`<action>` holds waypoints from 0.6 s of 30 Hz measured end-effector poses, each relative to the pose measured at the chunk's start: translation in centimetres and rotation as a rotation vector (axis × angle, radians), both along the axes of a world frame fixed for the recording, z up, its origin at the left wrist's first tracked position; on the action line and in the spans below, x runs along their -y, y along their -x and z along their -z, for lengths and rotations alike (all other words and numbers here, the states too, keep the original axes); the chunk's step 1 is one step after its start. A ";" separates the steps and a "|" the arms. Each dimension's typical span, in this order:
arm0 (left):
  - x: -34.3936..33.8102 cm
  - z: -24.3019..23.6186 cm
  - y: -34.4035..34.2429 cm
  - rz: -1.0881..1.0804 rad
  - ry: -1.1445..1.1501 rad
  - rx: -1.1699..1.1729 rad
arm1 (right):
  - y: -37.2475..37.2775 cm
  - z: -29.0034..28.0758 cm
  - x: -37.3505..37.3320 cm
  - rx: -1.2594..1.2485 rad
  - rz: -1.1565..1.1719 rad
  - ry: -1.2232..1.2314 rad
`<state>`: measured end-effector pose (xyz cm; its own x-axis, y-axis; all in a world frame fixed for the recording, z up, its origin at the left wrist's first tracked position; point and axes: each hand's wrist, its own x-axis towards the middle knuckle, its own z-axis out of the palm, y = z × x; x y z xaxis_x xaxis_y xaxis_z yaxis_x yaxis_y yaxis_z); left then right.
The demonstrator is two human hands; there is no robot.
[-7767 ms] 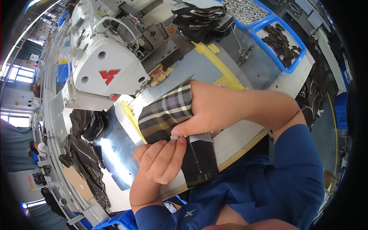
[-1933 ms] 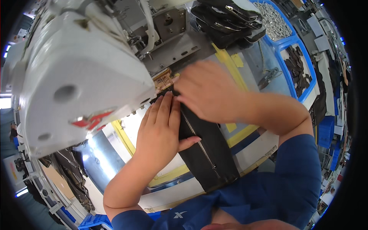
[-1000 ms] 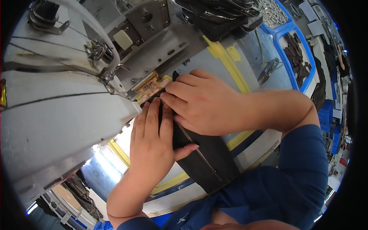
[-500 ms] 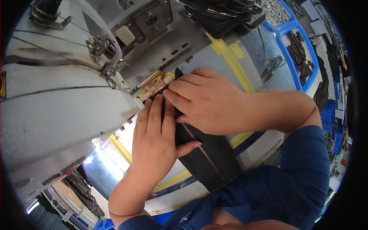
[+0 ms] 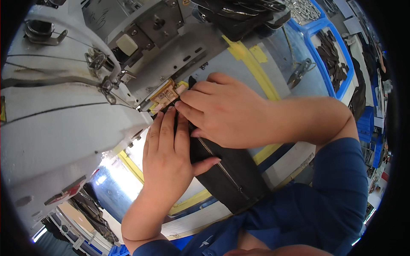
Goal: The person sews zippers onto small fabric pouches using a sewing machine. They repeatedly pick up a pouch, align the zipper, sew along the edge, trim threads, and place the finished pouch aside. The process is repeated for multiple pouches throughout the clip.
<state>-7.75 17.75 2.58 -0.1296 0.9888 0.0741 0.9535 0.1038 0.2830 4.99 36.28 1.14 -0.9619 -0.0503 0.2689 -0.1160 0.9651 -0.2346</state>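
A black fabric piece (image 5: 239, 170) with a metal zipper (image 5: 225, 174) lies slantwise, its upper end at the sewing machine (image 5: 64, 123). My left hand (image 5: 168, 147) rests flat on its left part, fingers stretched toward the machine and thumb out across the zipper. My right hand (image 5: 226, 111) bears on the upper end with bent fingers, closed on the fabric near the left fingertips. Just beyond both sets of fingertips sits a tan guide block (image 5: 164, 96) held with yellow tape. The fabric's upper edge is mostly hidden under my fingers.
More black zippered pieces (image 5: 239, 19) are piled at the back. Thread snips (image 5: 301, 72) lie on the table at right, beside a blue tray (image 5: 314, 47) of dark strips and metal parts. Yellow tape (image 5: 256, 70) marks the table surface.
The machine and guide block sit slightly farther left in the picture, as the whole view has shifted a little. Both hands keep nearly the same pose on the fabric.
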 end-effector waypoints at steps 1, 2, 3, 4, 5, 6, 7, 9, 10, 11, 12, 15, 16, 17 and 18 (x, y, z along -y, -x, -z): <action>0.0 0.0 0.0 -0.001 0.001 -0.001 | 0.0 0.0 -0.1 -0.012 -0.007 -0.009; 0.0 0.0 0.0 -0.002 0.002 -0.003 | 0.0 0.0 -0.1 -0.006 -0.007 -0.009; 0.0 0.0 0.0 -0.001 0.001 -0.006 | 0.0 -0.1 -0.2 -0.002 -0.009 -0.010; 0.0 0.0 0.0 -0.001 0.001 -0.010 | 0.0 -0.1 -0.2 0.003 -0.011 -0.010; 0.0 0.0 0.0 0.000 0.001 -0.013 | 0.0 -0.3 -0.2 0.005 -0.011 -0.008; 0.0 0.0 0.0 0.001 -0.003 -0.014 | -0.1 -0.3 -0.2 0.008 -0.009 -0.003; -0.1 0.1 0.0 0.002 -0.007 -0.015 | -0.1 -0.3 -0.2 0.012 -0.006 0.002; -0.1 0.1 0.0 0.000 -0.007 -0.023 | 0.0 -0.1 -0.2 -0.018 -0.010 -0.005; 0.0 0.1 0.0 -0.005 -0.003 -0.030 | 0.1 0.0 -0.2 -0.032 -0.012 -0.009; 0.1 0.1 0.0 -0.009 0.002 -0.037 | 0.1 0.0 -0.2 -0.019 -0.017 -0.001; 0.0 0.1 0.0 -0.006 -0.001 -0.041 | 0.1 -0.2 -0.2 -0.006 -0.019 0.004; 0.0 0.1 0.1 0.003 -0.014 -0.054 | 0.1 -0.3 -0.5 0.000 -0.028 -0.003; 0.0 0.2 0.2 0.006 -0.022 -0.059 | 0.1 -0.2 -0.5 -0.003 -0.032 -0.010; 0.0 0.3 0.3 0.010 -0.030 -0.064 | 0.1 -0.3 -0.4 0.017 -0.030 -0.019; 0.0 0.2 0.2 -0.001 -0.029 -0.104 | 0.1 -0.4 -0.5 0.036 -0.031 -0.032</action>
